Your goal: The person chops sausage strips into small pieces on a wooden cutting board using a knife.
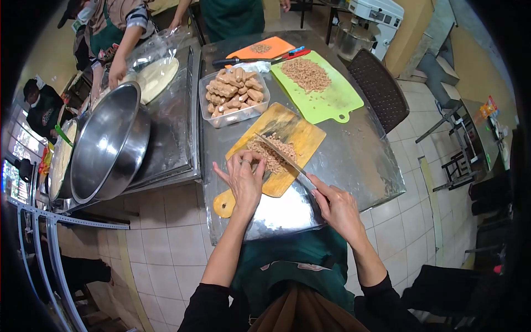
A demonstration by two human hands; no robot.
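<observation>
My right hand (338, 209) is closed round the handle of a kitchen knife (283, 155), whose blade slants up and left over a pile of chopped sausage (282, 160). That pile lies on a wooden cutting board (307, 133). At the pile's left edge is my left hand (246, 180), its thumb and forefinger drawn together and the little finger held out. Whatever may be between those fingertips is hidden. Beyond the board stands a clear plastic container (235, 120) full of whole sausages (232, 91).
A green cutting board (332, 105) bears more chopped sausage (306, 75). Behind it lie an orange board (281, 44) and a black-handled knife (227, 62). A large steel bowl (105, 144) stands left, near flattened dough (157, 80) and a co-worker's hand (118, 71). A chair (379, 88) adjoins the table.
</observation>
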